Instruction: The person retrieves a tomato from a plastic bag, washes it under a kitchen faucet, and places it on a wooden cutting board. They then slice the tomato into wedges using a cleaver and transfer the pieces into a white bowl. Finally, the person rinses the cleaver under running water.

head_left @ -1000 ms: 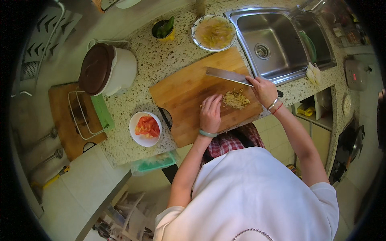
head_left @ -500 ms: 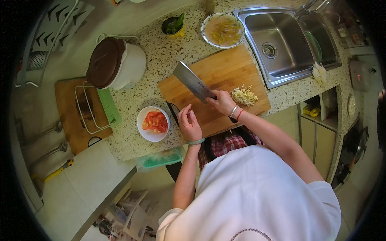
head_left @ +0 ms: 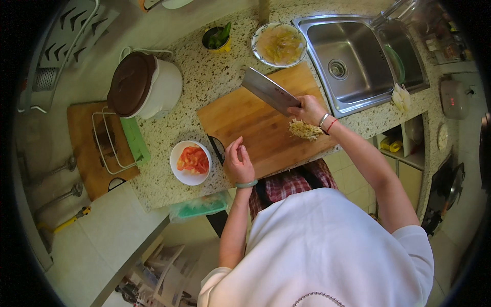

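My right hand [head_left: 308,110] grips the handle of a cleaver [head_left: 272,91], its broad blade pointing to the far left over the wooden cutting board [head_left: 248,128]. Just in front of that hand, a small heap of finely chopped pale pieces [head_left: 305,129], perhaps garlic, lies on the board's right part. Over the board's near left edge is my left hand [head_left: 239,162], fingers loosely bent, thumb apart, nothing visible in it. A white bowl [head_left: 176,174] holding cut tomato [head_left: 195,160] stands to the left of this hand.
Beyond the board are a plate of sliced food in liquid [head_left: 279,45] and a yellow cup with green peppers [head_left: 217,39]. A steel sink [head_left: 353,61] lies at far right. To the left stand a lidded white pot [head_left: 162,89], a wire rack [head_left: 105,146] and another board [head_left: 82,133].
My right hand has carried the cleaver to the right and slightly away from me, so its blade now lies farther from my left hand. The left hand has barely moved.
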### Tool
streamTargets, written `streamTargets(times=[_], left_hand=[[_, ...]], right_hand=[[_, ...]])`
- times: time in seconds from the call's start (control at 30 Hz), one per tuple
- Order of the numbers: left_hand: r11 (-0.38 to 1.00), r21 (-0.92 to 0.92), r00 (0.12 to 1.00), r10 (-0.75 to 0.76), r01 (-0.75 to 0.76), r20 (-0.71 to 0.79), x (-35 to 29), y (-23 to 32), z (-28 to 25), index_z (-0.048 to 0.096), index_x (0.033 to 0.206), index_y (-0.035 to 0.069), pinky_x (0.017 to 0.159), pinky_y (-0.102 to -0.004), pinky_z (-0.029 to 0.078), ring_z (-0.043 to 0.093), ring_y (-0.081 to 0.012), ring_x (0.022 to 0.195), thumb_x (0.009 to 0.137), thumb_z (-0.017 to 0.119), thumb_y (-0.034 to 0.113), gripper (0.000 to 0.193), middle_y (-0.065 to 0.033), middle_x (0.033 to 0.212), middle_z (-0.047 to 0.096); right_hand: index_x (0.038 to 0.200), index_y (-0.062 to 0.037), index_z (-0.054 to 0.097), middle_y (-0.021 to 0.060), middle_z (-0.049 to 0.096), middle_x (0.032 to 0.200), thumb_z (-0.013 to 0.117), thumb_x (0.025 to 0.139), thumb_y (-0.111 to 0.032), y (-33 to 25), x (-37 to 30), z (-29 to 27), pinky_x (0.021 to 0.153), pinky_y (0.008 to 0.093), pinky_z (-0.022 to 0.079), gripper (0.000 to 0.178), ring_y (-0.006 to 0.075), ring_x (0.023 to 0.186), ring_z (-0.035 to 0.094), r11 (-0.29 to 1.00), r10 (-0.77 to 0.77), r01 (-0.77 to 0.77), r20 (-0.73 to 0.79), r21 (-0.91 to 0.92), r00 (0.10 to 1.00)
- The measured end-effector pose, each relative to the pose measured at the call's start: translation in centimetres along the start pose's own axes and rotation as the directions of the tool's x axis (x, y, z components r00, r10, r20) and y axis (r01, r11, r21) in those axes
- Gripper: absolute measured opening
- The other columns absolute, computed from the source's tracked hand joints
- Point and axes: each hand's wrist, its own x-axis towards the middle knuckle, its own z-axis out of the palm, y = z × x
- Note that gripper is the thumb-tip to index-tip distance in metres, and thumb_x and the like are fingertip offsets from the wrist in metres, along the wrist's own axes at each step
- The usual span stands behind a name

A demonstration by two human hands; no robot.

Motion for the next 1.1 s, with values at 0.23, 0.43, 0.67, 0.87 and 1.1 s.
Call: streamTargets(times=[0.23,0.43,0.67,0.87,1.1], left_hand=[[0.994,-0.108,1.0,0.012,-0.014,-0.017,0.6,0.4,2.5,0.062,0.113,0.004,0.086,-0.0305,0.049,0.061,-0.0211,0.1,0.094,0.054,0.007,0.021,-0.0094,0.108,0.061],[0.986,-0.001,0.984,0.165,-0.165,0.066,1.9,3.0,5.3,0.064,0.11,0.005,0.084,-0.0296,0.048,0.061,-0.0211,0.098,0.094,0.054,0.006,0.019,-0.0098,0.106,0.062],[0.923,-0.377,0.939,0.061,0.076,0.339,2.4,10.8,14.6,0.064,0.11,0.003,0.08,-0.0254,0.05,0.064,-0.0142,0.089,0.096,0.052,0.007,0.018,-0.0058,0.097,0.069],[0.524,-0.468,0.652,-0.243,0.712,0.719,0.7,18.0,32.1,0.05,0.126,0.002,0.082,-0.0316,0.053,0.064,-0.0195,0.095,0.095,0.06,0.031,0.044,-0.0102,0.112,0.064],[0.051,-0.588,0.555,-0.402,0.807,0.728,1.4,23.5,41.0,0.051,0.118,0.003,0.089,-0.0466,0.053,0.063,-0.0272,0.101,0.094,0.06,0.027,0.035,-0.0127,0.11,0.064]], right_hand=[[0.091,0.0002,0.07,0.0159,0.067,0.07,0.072,0.08,-0.019,2.4,-1.3,-6.7,0.06,0.0364,0.05,0.022,0.0253,0.06,0.065,0.968,0.073,-0.077,-0.027,-0.238,0.997],[0.088,-0.003,0.069,0.0189,0.064,0.071,0.068,0.083,-0.021,8.9,-4.3,-13.9,0.06,0.0411,0.049,0.019,0.0348,0.065,0.064,0.938,-0.002,-0.095,-0.279,-0.333,0.96],[0.111,-0.0141,0.06,0.0098,0.066,0.1,0.066,0.078,-0.014,13.5,-8.7,-19.0,0.07,0.042,0.052,0.033,0.0325,0.088,0.064,0.85,-0.151,-0.182,-0.559,-0.495,0.815],[0.112,-0.0055,0.056,0.0166,0.063,0.097,0.073,0.066,-0.005,12.7,-9.4,-22.0,0.078,0.0434,0.049,0.05,0.0359,0.091,0.06,0.912,-0.26,0.02,-0.539,-0.41,0.801],[0.103,-0.0017,0.065,0.0163,0.066,0.088,0.064,0.088,-0.02,19.0,-7.3,-33.4,0.07,0.0374,0.05,0.024,0.0306,0.079,0.064,0.951,-0.307,0.246,-0.46,-0.189,0.833]])
